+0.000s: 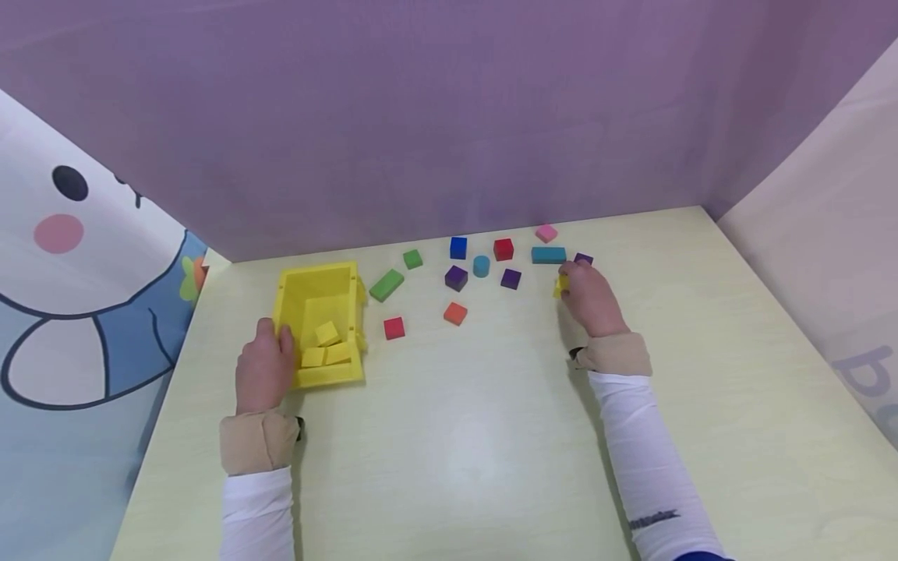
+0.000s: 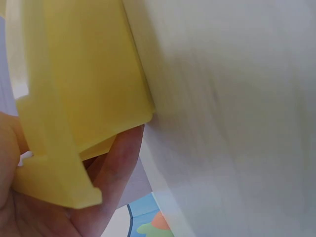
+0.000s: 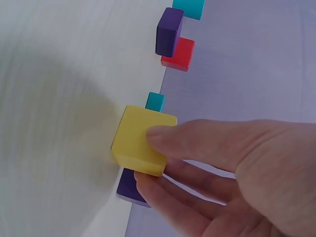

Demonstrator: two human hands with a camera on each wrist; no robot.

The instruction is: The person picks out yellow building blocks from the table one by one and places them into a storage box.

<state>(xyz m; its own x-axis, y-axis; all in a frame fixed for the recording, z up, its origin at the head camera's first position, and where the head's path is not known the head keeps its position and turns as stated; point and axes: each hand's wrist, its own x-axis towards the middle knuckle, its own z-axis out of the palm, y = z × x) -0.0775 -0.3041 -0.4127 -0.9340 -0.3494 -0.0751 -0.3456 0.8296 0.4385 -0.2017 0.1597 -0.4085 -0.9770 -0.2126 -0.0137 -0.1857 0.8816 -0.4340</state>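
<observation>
My left hand grips the left wall of a yellow plastic bin, thumb over the rim and fingers outside, as the left wrist view shows close up. Several yellow blocks lie inside the bin near its front. Over at the right of the table, my right hand pinches a yellow block between thumb and fingers. A purple block sits just behind that hand, partly covered by it. Close by lies a flat teal block.
Along the back of the table lie more blocks: a green bar, a blue cube, a red cube, a teal cylinder and a pink block. An orange block is nearer. A purple curtain borders the back.
</observation>
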